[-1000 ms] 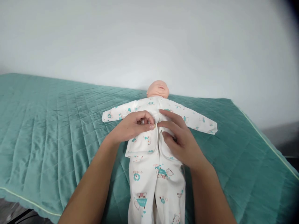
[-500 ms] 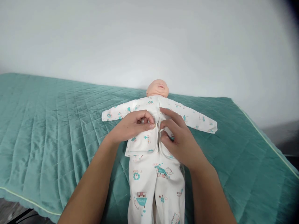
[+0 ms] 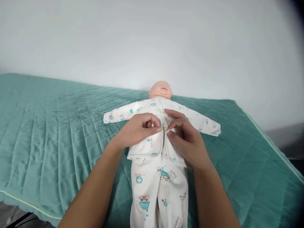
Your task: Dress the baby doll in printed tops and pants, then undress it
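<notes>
A baby doll (image 3: 161, 89) lies on its back, its arms stretched out to both sides. It wears a white printed jacket (image 3: 145, 148) and matching trousers (image 3: 144, 190). My left hand (image 3: 140, 128) pinches the front edge of the jacket's left-hand panel between thumb and forefinger. Across the narrow gap, my right hand (image 3: 185, 134) pinches the edge of the right-hand panel, its forefinger stretched up along the chest. The two edges are close together but apart at the hands. Any fastener between the fingertips is too small to make out.
A green quilted cover (image 3: 59, 136) with a pale yellow-green border spreads beneath the doll. Behind it rises a plain pale wall (image 3: 142, 38). At the lower left, a dark thin bar (image 3: 22, 219) shows beyond the cover's edge.
My right thumb and fingers have closed on the right-hand jacket edge. My left hand has shifted slightly right with its edge. The doll's head and arms stay put.
</notes>
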{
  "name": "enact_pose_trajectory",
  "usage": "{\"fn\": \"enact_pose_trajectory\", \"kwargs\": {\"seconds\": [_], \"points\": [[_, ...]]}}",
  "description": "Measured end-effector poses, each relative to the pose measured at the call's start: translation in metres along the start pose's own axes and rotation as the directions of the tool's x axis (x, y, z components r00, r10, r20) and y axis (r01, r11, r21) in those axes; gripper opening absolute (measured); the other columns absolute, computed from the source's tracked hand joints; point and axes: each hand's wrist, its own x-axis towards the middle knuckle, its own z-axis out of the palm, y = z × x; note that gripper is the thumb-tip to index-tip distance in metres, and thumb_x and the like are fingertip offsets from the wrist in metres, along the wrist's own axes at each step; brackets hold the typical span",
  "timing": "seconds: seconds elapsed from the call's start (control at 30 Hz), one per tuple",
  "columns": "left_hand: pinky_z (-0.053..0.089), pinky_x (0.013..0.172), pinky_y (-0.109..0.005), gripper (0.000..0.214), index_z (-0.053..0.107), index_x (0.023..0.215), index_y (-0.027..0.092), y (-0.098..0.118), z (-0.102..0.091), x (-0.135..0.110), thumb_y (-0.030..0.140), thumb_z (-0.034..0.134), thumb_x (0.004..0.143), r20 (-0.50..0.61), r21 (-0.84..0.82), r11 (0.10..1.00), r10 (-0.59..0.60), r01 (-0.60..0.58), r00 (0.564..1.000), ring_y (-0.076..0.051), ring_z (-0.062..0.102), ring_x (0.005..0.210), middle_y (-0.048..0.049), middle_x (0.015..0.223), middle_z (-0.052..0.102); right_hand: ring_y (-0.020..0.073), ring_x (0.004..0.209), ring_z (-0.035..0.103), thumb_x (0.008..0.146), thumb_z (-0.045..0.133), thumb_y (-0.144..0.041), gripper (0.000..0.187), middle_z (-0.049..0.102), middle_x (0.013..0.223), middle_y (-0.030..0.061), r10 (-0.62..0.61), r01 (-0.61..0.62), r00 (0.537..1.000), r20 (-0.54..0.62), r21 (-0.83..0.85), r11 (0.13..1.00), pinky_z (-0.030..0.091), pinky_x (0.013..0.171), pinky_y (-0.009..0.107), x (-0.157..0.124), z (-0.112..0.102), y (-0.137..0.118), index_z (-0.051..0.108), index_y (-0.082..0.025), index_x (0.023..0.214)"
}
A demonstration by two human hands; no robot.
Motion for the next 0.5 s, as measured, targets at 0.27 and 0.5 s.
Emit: {"fn": "enact_pose_trajectory", "kwargs": {"seconds": [0.27, 0.5], "points": [[0.034, 0.057, -0.024, 0.011, 0.066, 0.082, 0.018, 0.0067, 0.0048, -0.0009, 0.028, 0.065, 0.087, 0.030, 0.043, 0.999, 0.027, -0.028, 0.999, -0.009, 0.045, 0.063, 0.0037, 0.069, 0.054, 0.0281, 0.142, 0.045, 0.094, 0.059, -0.020, 0.010, 0.052, 0.150, -0.0002, 0.003, -0.003, 0.999, 0.054, 0.001, 1.000, 0.036, 0.117, 0.050, 0.0003, -0.0022, -0.0012, 0.062, -0.029, 0.096], [0.036, 0.059, -0.023, 0.011, 0.065, 0.086, 0.018, 0.0036, -0.0001, -0.0011, 0.028, 0.063, 0.089, 0.085, -0.005, 1.000, 0.018, -0.017, 0.996, -0.008, 0.045, 0.064, 0.0037, 0.073, 0.056, 0.0294, 0.145, 0.042, 0.089, 0.069, -0.025, 0.013, 0.050, 0.151, 0.0006, 0.025, -0.025, 0.998, 0.053, -0.006, 1.000, 0.038, 0.117, 0.050, 0.0013, -0.0037, 0.0005, 0.061, -0.030, 0.098]]}}
